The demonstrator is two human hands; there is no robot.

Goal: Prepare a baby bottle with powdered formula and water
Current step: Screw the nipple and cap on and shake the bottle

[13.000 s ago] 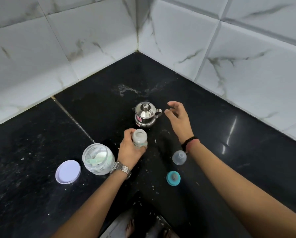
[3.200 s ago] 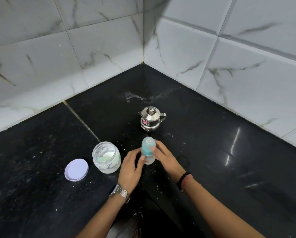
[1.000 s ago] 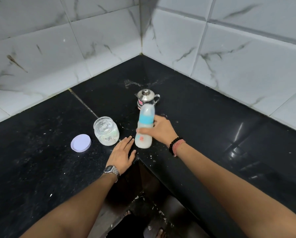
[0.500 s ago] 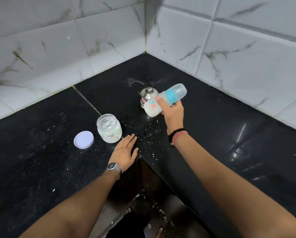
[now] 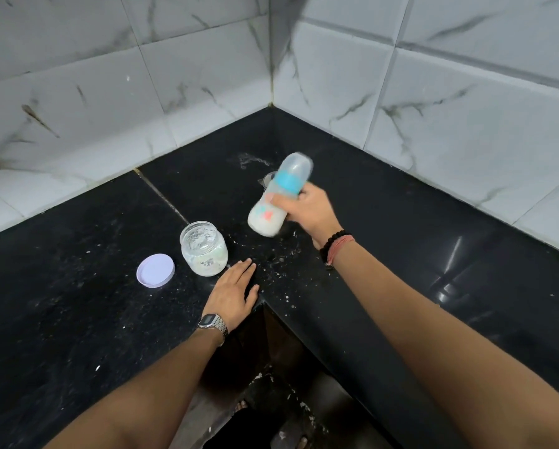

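Note:
My right hand (image 5: 309, 210) is shut on the baby bottle (image 5: 276, 197), held in the air above the black counter (image 5: 77, 303). The bottle has a blue collar and a clear cap, holds white milky liquid, and tilts with its cap up and to the right; it is motion-blurred. My left hand (image 5: 234, 294) lies flat on the counter near its inner corner edge, fingers apart, holding nothing. The open glass formula jar (image 5: 203, 247) stands just left of that hand. The steel kettle (image 5: 267, 179) is almost wholly hidden behind the bottle.
The jar's lilac lid (image 5: 156, 270) lies flat to the left of the jar. White powder specks dot the counter around the hands. Marble-tiled walls (image 5: 433, 108) meet in a corner behind. The counter's L-shaped inner edge drops to the floor below my arms.
Over the last second the right hand has swung the capped bottle from upright to nearly sideways and back to a steep tilt, lower now. The left hand stays flat on the counter.

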